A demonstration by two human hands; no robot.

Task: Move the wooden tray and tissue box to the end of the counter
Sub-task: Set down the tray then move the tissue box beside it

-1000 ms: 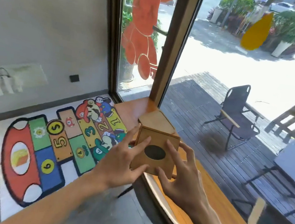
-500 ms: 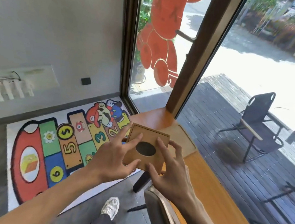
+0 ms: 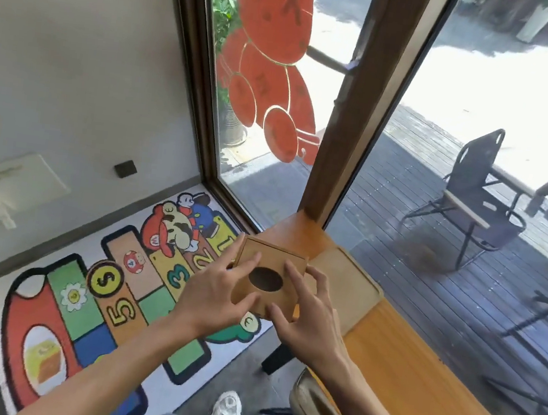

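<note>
Both hands — left hand (image 3: 215, 307), right hand (image 3: 307, 318) — clamp the tissue box (image 3: 265, 280) at the counter's (image 3: 417, 380) left edge, beside the wooden tray (image 3: 349, 282) — release early, it likely tips floorward.

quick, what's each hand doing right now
Left hand: closed on the left side of the tissue box.
Right hand: closed on the right side of the same box.

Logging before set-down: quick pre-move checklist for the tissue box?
1. Left hand on tissue box: ok.
2. Right hand on it: ok.
3. Wooden tray already near the counter end: ok.
4. Box resting on counter or lifted: cannot tell.
5. Bare counter beyond the box by the window post: ok.
6. Box overhangs the counter's left edge: not ok.
</note>
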